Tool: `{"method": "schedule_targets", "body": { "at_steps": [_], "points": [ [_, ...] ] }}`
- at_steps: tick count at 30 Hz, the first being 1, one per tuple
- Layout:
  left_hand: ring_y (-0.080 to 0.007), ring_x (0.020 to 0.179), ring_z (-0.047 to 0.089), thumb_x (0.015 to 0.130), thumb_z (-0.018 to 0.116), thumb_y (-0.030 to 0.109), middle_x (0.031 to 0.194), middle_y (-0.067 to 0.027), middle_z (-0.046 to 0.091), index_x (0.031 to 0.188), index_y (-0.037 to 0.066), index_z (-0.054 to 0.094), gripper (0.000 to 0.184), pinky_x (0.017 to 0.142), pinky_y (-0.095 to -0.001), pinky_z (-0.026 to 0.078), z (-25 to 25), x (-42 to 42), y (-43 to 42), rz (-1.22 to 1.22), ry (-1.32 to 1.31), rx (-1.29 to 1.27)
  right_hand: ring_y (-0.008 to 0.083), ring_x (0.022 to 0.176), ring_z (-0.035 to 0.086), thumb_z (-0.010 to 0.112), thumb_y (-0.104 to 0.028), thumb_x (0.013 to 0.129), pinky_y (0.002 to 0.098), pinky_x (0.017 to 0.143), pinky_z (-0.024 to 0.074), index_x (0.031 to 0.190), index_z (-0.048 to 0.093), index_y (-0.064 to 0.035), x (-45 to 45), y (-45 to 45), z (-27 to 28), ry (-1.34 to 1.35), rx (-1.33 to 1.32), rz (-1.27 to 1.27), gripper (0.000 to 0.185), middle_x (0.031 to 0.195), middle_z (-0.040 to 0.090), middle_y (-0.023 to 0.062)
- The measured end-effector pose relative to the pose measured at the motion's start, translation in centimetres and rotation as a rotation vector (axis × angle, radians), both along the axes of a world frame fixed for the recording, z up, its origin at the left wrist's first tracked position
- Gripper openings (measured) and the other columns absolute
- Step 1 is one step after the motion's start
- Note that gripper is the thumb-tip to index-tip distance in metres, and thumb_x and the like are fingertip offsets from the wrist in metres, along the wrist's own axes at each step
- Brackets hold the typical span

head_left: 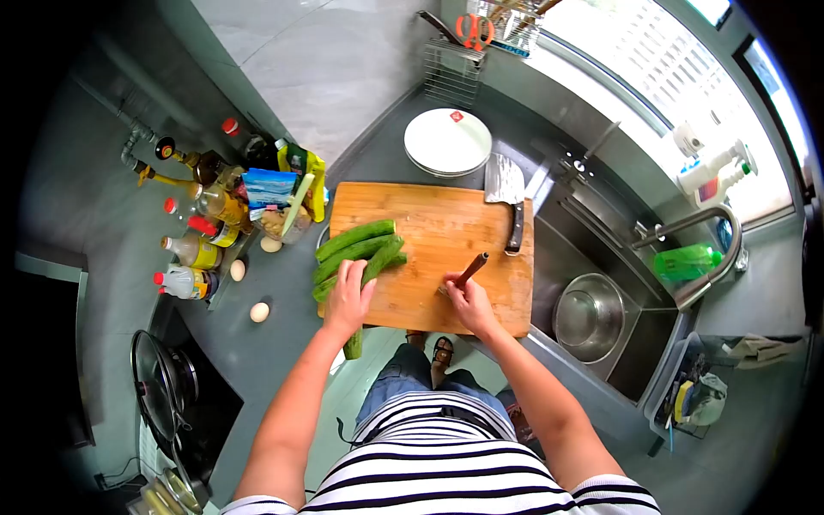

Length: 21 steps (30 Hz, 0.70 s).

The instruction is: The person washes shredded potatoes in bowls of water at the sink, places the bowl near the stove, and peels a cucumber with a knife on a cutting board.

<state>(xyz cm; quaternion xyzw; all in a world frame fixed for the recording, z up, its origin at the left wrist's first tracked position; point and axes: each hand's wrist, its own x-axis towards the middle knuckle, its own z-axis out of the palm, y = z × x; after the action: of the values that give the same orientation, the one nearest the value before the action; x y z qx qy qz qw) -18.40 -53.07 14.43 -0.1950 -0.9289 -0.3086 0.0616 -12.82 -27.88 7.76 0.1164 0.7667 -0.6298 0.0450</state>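
Observation:
Several green cucumbers (356, 247) lie side by side on the left part of a wooden cutting board (438, 215). My left hand (347, 300) rests on the nearest cucumber, its fingers over the end of it; one cucumber sticks out past the board's front edge below the hand. Over the right front of the board, my right hand (469, 302) is closed round a tool with a dark brown handle (472, 269); its working end is mostly hidden by the fingers. A cleaver (505, 180) with a black handle lies at the board's back right corner.
White plates (447, 142) are stacked behind the board. On the right is a sink with a metal bowl (589, 316) and a faucet. Bottles (190, 251), packets and several eggs (259, 312) stand or lie at left, near a lidded pan (159, 382) on the stove.

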Motion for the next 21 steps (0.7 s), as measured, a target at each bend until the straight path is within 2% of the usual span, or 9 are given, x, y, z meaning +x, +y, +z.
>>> {"method": "schedule_targets", "body": {
  "at_steps": [3,4,7,8,11,14,17,18,21],
  "points": [
    [-0.0434,0.086,0.056,0.089,0.056,0.019,0.098,-0.0180,0.057,0.114,0.004,0.047,0.030,0.073,-0.0453,0.046,-0.2,-0.7,2.2,-0.094,-0.215,0.217,0.0152,0.081,0.059,0.055,-0.017,0.093,0.0303,0.073,0.0487,0.118,0.054,0.0024,1.1,1.0,-3.2,0.183,-0.032,-0.244,0.031,0.091,0.062,0.0095],
    [-0.0341,0.083,0.061,0.092,0.053,0.021,0.091,-0.0152,0.062,0.113,0.004,0.048,0.028,0.071,-0.0386,0.047,-1.2,-1.1,2.7,-0.083,-0.370,0.210,0.0183,0.088,0.060,0.054,-0.018,0.094,0.0299,0.080,0.0473,0.121,0.051,0.0042,1.7,1.6,-0.5,-0.027,-0.090,-0.295,0.035,0.096,0.063,0.0100],
    [-0.0178,0.081,0.059,0.096,0.049,0.025,0.095,-0.0066,0.063,0.116,0.009,0.048,0.026,0.073,-0.0339,0.049,-3.3,-2.0,5.2,-0.131,-0.897,0.535,0.0133,0.086,0.059,0.053,-0.020,0.095,0.0268,0.072,0.0483,0.115,0.054,0.0010,2.8,3.2,-1.7,0.238,-0.007,-0.431,0.029,0.093,0.062,0.0084],
    [-0.0115,0.081,0.057,0.098,0.047,0.028,0.092,-0.0024,0.061,0.117,0.013,0.048,0.024,0.069,-0.0307,0.050,-3.7,-1.9,5.9,-0.026,-1.158,0.627,0.0121,0.087,0.058,0.052,-0.021,0.096,0.0264,0.072,0.0486,0.116,0.053,-0.0006,3.0,4.1,-1.7,0.161,-0.067,-0.374,0.028,0.096,0.062,0.0078],
    [-0.0139,0.086,0.059,0.098,0.045,0.024,0.102,-0.0055,0.060,0.123,0.012,0.047,0.027,0.071,-0.0310,0.053,-2.4,-0.8,7.8,-0.019,-1.545,0.985,0.0108,0.090,0.058,0.048,-0.024,0.098,0.0271,0.073,0.0506,0.116,0.051,-0.0051,3.1,5.5,2.6,-0.074,-0.293,-0.305,0.026,0.102,0.061,0.0075],
    [-0.0152,0.095,0.059,0.097,0.045,0.020,0.111,-0.0074,0.059,0.126,0.010,0.046,0.030,0.075,-0.0287,0.052,-2.8,0.1,9.0,-0.156,-1.577,1.211,0.0158,0.092,0.061,0.049,-0.028,0.097,0.0319,0.077,0.0540,0.113,0.048,-0.0102,2.0,5.2,4.4,-0.175,-0.641,-0.372,0.024,0.106,0.062,0.0105],
    [-0.0196,0.100,0.059,0.096,0.046,0.016,0.114,-0.0118,0.058,0.125,0.003,0.045,0.032,0.079,-0.0304,0.052,-4.0,1.1,9.2,-0.087,-1.597,1.344,0.0157,0.094,0.061,0.051,-0.026,0.097,0.0316,0.078,0.0535,0.107,0.049,-0.0111,1.3,4.1,6.7,-0.118,-0.849,-0.324,0.018,0.107,0.062,0.0102],
    [-0.0184,0.091,0.060,0.097,0.044,0.019,0.106,-0.0100,0.059,0.123,0.003,0.047,0.031,0.074,-0.0298,0.052,-2.9,1.5,9.7,0.021,-1.556,1.272,0.0147,0.095,0.061,0.057,-0.019,0.093,0.0299,0.078,0.0524,0.103,0.050,-0.0105,1.2,3.8,7.0,-0.105,-0.929,-0.300,0.015,0.106,0.063,0.0092],
    [-0.0134,0.083,0.057,0.099,0.040,0.026,0.099,-0.0052,0.058,0.121,0.009,0.052,0.031,0.069,-0.0278,0.051,-3.5,2.1,9.9,-0.096,-1.615,1.233,0.0125,0.092,0.061,0.063,-0.012,0.088,0.0270,0.075,0.0506,0.101,0.051,-0.0085,0.8,2.9,7.0,-0.006,-0.677,-0.140,0.018,0.102,0.064,0.0077]
  ]
}}
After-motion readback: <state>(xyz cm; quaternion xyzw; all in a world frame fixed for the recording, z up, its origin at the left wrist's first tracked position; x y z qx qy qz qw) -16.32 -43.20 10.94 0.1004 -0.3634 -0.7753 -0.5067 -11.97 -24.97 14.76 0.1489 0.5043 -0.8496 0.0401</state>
